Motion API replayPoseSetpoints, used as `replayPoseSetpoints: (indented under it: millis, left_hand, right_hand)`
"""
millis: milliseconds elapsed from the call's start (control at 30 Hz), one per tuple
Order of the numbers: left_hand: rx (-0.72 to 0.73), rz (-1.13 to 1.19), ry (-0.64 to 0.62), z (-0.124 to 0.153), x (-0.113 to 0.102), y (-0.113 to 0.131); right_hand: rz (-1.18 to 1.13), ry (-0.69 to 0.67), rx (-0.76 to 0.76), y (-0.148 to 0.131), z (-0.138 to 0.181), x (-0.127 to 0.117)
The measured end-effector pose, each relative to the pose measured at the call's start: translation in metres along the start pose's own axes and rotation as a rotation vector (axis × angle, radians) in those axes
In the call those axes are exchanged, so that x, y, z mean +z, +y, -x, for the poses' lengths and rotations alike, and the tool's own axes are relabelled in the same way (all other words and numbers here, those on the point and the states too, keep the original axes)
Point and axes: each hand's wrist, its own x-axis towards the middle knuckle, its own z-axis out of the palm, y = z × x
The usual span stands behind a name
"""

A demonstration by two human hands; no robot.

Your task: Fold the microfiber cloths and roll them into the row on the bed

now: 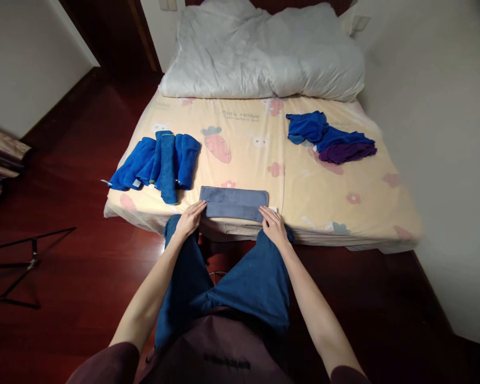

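A grey-blue towel (234,202), folded into a long strip, lies at the near edge of the bed (244,138). My left hand (190,217) rests at its left end, fingers laid together on the near corner. My right hand (272,224) rests at its right end, fingers stretched onto that corner. Neither hand lifts the cloth. Several folded bright blue towels (160,162) lie in a row on the bed's left side. A loose heap of blue and purple cloths (330,140) sits at the right.
A crumpled white duvet (264,50) fills the head of the bed. The bedsheet is yellow with carrot prints. Dark red wood floor surrounds the bed, with a black metal stand (24,264) at the left. A white wall runs along the right.
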Motion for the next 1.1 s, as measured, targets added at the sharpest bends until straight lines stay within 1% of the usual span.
replayPoseSetpoints:
  millis: [167, 300, 500, 600, 767, 833, 933, 1033, 1100]
  left_hand:
    - [-0.028, -0.057, -0.071, -0.002, -0.001, 0.003]
    - [-0.044, -0.069, -0.117, -0.003, 0.001, 0.000]
    - [-0.037, -0.057, -0.060, -0.010, 0.009, -0.009]
    - [-0.010, -0.058, -0.034, -0.007, 0.009, -0.012]
    - [0.012, -0.027, -0.081, 0.011, 0.000, -0.009]
    - [-0.005, 0.000, -0.085, 0.013, -0.004, -0.007]
    - [-0.051, 0.049, -0.078, 0.009, -0.007, -0.005]
    - [-0.087, 0.113, -0.063, 0.004, -0.009, -0.006]
    - [-0.136, 0.161, -0.033, 0.003, -0.010, -0.009]
  right_hand:
    - [0.021, -0.063, -0.011, -0.001, -0.001, 0.001]
    - [0.028, -0.094, -0.003, 0.003, -0.002, 0.003]
    - [0.025, -0.092, 0.020, 0.004, -0.008, 0.006]
    - [0.030, -0.085, 0.029, 0.003, -0.005, 0.003]
    - [-0.036, -0.108, 0.027, 0.003, 0.012, -0.006]
    - [-0.079, -0.112, 0.038, 0.004, 0.015, -0.008]
    - [-0.132, -0.100, 0.076, 0.006, 0.012, -0.007]
    - [-0.184, -0.081, 0.138, 0.010, 0.006, -0.004]
    - [-0.207, -0.059, 0.188, 0.014, 0.004, -0.001]
